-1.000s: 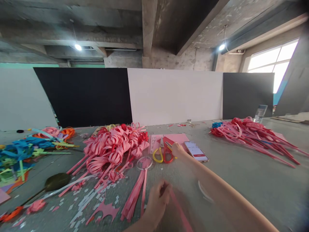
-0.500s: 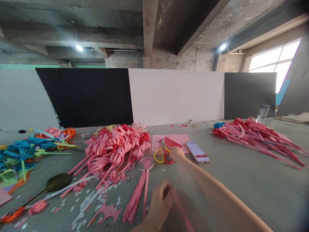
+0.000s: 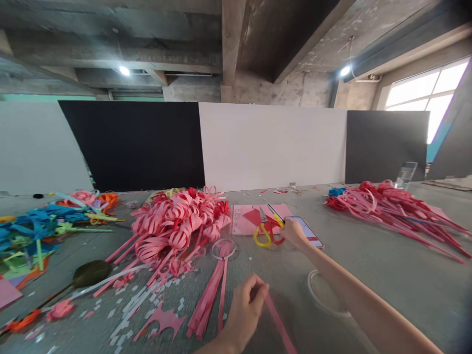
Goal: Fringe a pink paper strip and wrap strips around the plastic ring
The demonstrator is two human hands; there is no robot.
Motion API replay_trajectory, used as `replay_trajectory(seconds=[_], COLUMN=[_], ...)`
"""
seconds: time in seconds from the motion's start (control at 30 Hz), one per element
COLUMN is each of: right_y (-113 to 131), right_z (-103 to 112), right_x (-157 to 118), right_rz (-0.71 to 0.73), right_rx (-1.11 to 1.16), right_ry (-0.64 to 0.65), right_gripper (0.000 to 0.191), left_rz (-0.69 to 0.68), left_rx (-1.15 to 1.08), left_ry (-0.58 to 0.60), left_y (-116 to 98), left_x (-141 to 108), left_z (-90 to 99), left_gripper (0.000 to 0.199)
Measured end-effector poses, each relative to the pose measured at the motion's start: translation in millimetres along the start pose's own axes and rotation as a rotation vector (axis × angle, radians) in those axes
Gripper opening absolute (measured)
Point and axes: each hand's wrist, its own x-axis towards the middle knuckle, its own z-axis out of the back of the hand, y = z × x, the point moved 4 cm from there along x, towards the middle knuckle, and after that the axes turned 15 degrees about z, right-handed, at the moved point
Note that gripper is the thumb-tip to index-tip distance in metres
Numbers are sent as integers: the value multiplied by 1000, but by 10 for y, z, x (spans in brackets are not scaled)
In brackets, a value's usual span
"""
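Note:
My left hand is closed in a pinch at the front middle. From its fingertips a long pink paper strip hangs down to the right. Further back, my right hand is closed, with a slim yellow-and-black pen-like tool sticking out from its fingers. Just left of that hand lie scissors with one yellow and one red handle, blades pointing away. Under them are a red paper piece and a pink sheet. A phone is partly covered by my right hand.
A clear ring sits on a bundle of pink strips. Another clear ring is partly behind my right forearm. Pink paper flowers pile up left, red and pink strips right. Paper scraps litter the front left.
My right hand has moved right, towards the phone, and the scissors have shifted right with their blades now visible. The ring beside my right forearm has come into view. My left hand keeps its pinch.

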Motion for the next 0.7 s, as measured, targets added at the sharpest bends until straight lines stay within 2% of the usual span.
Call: replay_trajectory(seconds=[0.13, 0.23, 0.3, 0.37, 0.5, 0.6, 0.7], right_y=[-107, -39, 87, 269, 683, 934, 1087], right_z=[47, 137, 177, 152, -31, -140, -133], right_x=[-62, -63, -36, 6, 102, 169, 189], right_rz=[2, 20, 36, 66, 139, 187, 253], right_rx=[8, 14, 29, 67, 143, 162, 163], right_ry=[26, 0, -3, 40, 125, 117, 87], right_gripper=[26, 34, 40, 32, 30, 29, 30], left_rz=[26, 22, 21, 25, 32, 38, 41], left_rx=[-5, -15, -21, -21, -30, -48, -39], left_ry=[17, 24, 22, 17, 8, -8, -30], left_y=[-24, 1, 31, 56, 68, 57, 56], left_x=[-13, -2, 14, 30, 39, 29, 26], left_z=[-2, -12, -19, -25, -31, -26, -16], left_gripper=[28, 28, 26, 25, 23, 22, 22])
